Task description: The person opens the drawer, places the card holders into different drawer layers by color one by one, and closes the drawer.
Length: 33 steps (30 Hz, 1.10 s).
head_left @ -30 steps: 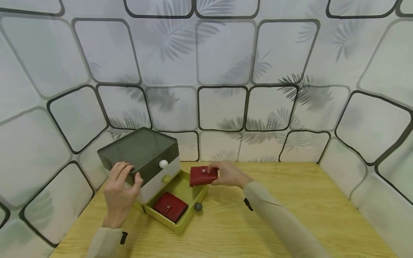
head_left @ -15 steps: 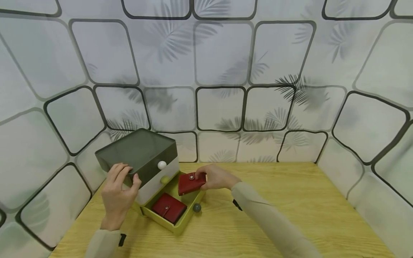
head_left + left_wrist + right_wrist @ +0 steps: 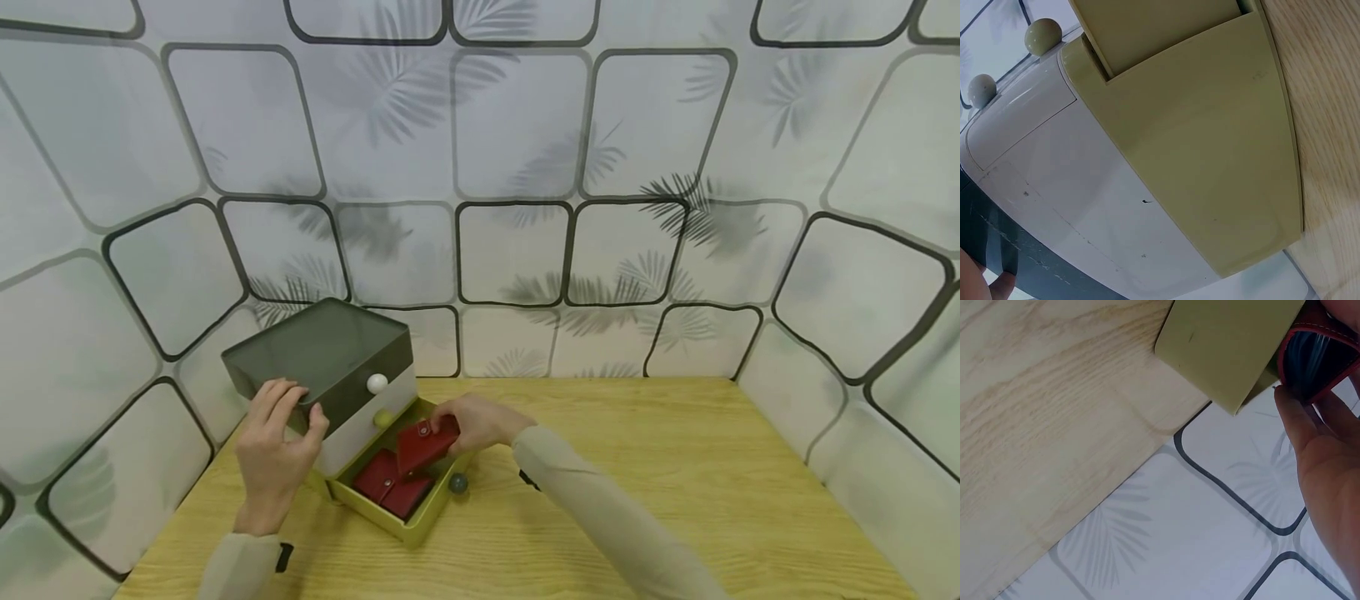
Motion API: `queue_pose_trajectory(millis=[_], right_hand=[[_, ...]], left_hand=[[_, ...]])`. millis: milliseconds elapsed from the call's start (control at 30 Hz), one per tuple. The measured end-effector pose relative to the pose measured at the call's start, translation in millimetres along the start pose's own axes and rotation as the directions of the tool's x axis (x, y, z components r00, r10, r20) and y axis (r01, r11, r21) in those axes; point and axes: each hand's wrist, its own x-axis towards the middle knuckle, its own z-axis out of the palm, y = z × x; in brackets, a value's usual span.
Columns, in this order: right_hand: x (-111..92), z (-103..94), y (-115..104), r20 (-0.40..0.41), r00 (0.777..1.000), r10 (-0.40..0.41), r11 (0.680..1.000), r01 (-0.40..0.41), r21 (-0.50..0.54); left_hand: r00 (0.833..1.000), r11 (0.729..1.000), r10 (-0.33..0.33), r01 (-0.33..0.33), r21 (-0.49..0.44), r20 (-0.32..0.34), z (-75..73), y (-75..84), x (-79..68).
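Observation:
My right hand pinches a red snap wallet, tilted low over the pulled-out yellow-green drawer. In the head view it overlaps a second red wallet lying in that drawer. From the right wrist view, the held wallet shows its end, with thumb and fingers around it. My left hand holds the near corner of the small drawer box, fingers on its dark top and thumb by the front edge. One fingertip shows against the box's dark side in the left wrist view.
The box has a dark top tier, a white tier and the yellow-green bottom tier. A white knob and a yellow-green knob stick out. A dark knob is on the pulled-out drawer. Patterned cloth surrounds the wooden table.
My right hand has moved left and down with the wallet, from beyond the drawer's far end to low over the second wallet. The left hand has stayed on the box corner.

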Motion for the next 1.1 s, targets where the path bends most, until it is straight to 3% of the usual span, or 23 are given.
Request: queue_pose_trajectory(millis=[300,533,700,1100], right_hand=[[8.1,7.5,-5.2,0.032,0.999,-0.007,1.000,0.006,0.014],[14.1,13.3,-5.1,0.037,0.999,-0.001,0.996,0.005,-0.092],[13.2,17.6,-3.1,0.015,1.000,0.014,0.989,-0.012,-0.148],[0.2,23.1,2.6,-0.115,0.993,0.022,0.993,-0.035,-0.115]], left_hand=[[1.000,1.000,-0.006,0.006,0.014,0.013,0.4,-2.3,-0.8],[1.000,1.000,-0.010,0.009,0.017,0.019,-0.4,-1.1,-0.5],[1.000,1.000,-0.008,0.008,0.014,0.016,0.3,-0.2,0.0],[1.000,1.000,-0.007,0.007,0.015,0.008,0.4,-0.4,-0.4]])
